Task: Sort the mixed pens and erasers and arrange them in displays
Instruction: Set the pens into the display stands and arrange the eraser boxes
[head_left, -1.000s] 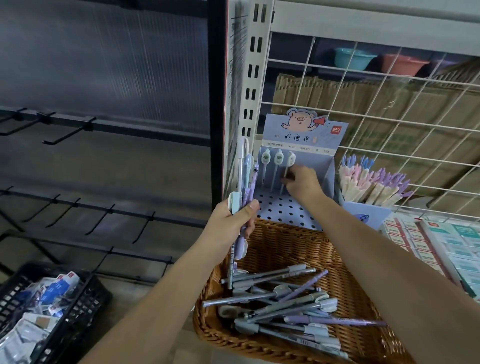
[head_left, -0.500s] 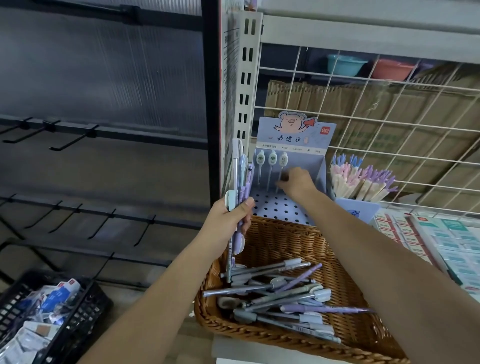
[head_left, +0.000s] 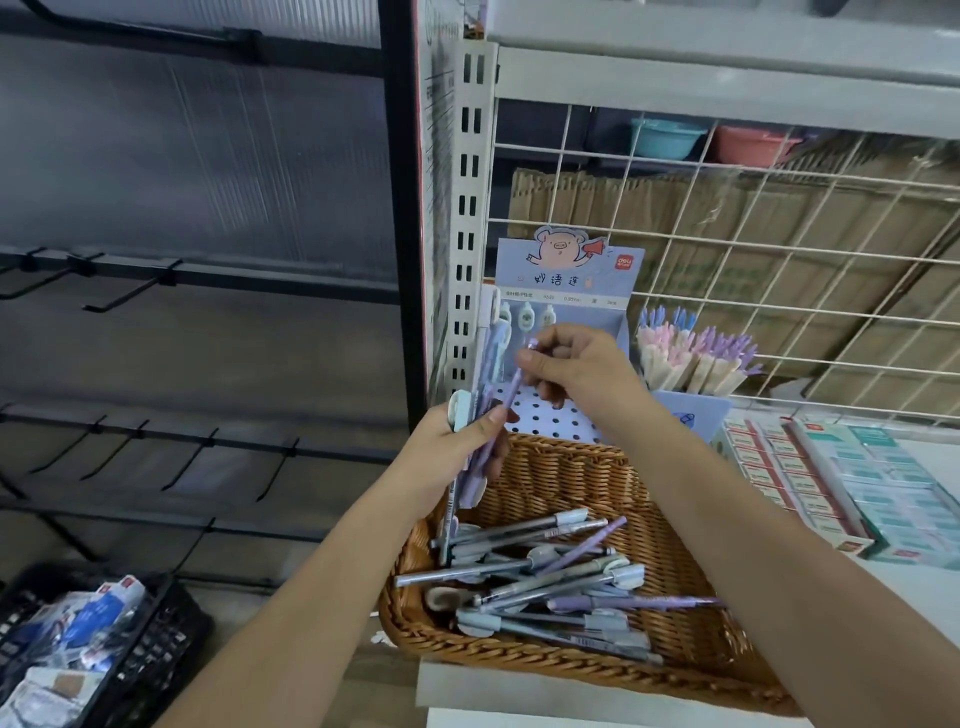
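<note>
Right, nearest me, at the bottom centre of the frame, the wicker basket (head_left: 571, 467) holds a loose, criss-crossed heap of grey and purple pens (head_left: 545, 577). Just above its left rim my left hand (head_left: 447, 457) is wrapped round a bundle of pens (head_left: 491, 358), fingers and thumb curled firmly, with the bundle roughly upright. Up and to the right, at mid-frame, my right hand (head_left: 582, 364) pinches one purple pen (head_left: 513, 387) near its top end between thumb and fingertips. The pen's lower end reaches down beside the left thumb.

These pens look light, stiff and smooth, so I expect them to slip or swivel in a loose pinch. I judge the upper barrel is the best place to hold one, leaving the tip free to aim.

Behind both hands, the pig-card display stand (head_left: 566, 280) has a perforated base (head_left: 550, 410). Three pens (head_left: 527, 314) stand along its back row, and many of the holes look unfilled.
</note>
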